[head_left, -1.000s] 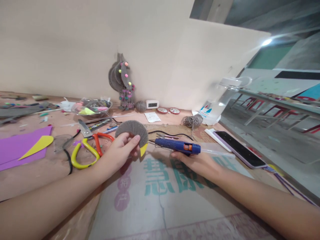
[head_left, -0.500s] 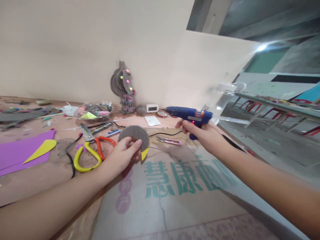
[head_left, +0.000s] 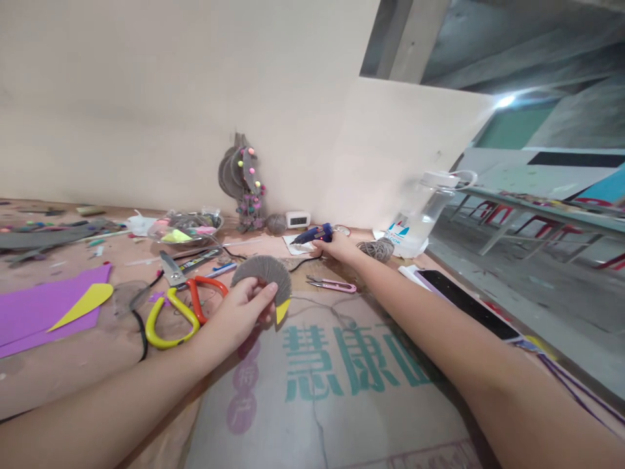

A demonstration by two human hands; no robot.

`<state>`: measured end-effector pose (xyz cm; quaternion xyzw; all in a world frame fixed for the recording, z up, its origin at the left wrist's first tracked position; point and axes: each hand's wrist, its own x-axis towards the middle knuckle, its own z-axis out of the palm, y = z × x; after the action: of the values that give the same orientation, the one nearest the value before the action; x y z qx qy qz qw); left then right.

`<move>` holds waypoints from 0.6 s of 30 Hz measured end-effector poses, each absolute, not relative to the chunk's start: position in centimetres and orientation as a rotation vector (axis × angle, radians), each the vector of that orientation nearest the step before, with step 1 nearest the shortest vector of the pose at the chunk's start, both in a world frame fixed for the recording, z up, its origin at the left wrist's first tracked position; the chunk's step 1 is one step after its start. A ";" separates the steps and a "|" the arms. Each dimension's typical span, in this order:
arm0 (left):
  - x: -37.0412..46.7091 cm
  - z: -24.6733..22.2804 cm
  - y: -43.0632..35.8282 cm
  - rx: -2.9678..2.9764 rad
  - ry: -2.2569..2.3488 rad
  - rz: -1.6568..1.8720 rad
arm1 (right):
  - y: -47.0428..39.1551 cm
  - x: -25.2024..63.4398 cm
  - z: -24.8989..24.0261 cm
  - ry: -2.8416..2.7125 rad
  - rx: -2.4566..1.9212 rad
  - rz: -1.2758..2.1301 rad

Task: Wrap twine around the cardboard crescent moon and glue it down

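My left hand (head_left: 251,303) pinches a grey yarn-wrapped crescent (head_left: 262,268) with a yellow tip (head_left: 282,310), held over the near edge of the printed board (head_left: 342,404). Farther back, my right hand (head_left: 334,247) is closed on a blue glue gun (head_left: 312,234), whose nozzle points left over a small white paper (head_left: 299,246). Pink snips (head_left: 333,284) lie between my two arms. Scissors with yellow and red handles (head_left: 172,319) rest left of my left hand.
Purple sheets (head_left: 43,306) and a yellow piece (head_left: 85,305) lie at left. Along the wall are a bowl of materials (head_left: 188,228), a beaded grey ornament (head_left: 239,179) and a white clock (head_left: 297,219). At right stand a bottle (head_left: 420,218), grey yarn (head_left: 375,249) and a phone (head_left: 463,303).
My right hand has carried the glue gun left and back, down near the white paper. The yarn coil and phone now show. My left hand still holds the crescent in nearly the same place.
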<state>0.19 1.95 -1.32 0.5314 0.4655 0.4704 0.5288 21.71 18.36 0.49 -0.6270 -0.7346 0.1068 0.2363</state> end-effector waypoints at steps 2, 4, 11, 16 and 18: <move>0.3 -1.2 1.9 1.256 1.102 1.127 | 18.3 21.9 0.6 -2.051 -1.714 0.285; 0.3 -1.1 1.9 1.245 1.093 1.131 | 17.9 22.3 0.8 -2.091 -1.704 0.282; 0.4 -0.8 1.7 1.227 1.093 1.136 | 12.9 23.9 1.8 -2.145 -1.574 0.133; 0.4 -0.8 1.7 1.234 1.070 1.161 | 7.0 22.1 2.6 -2.136 -1.327 0.390; 0.4 -1.0 1.7 1.250 1.068 1.164 | 4.9 20.8 2.5 -2.073 -1.295 0.831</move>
<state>0.41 1.73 -0.95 0.5244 0.4481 0.4885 0.5344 20.77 4.93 2.47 -0.4820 -0.7717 0.3093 0.2764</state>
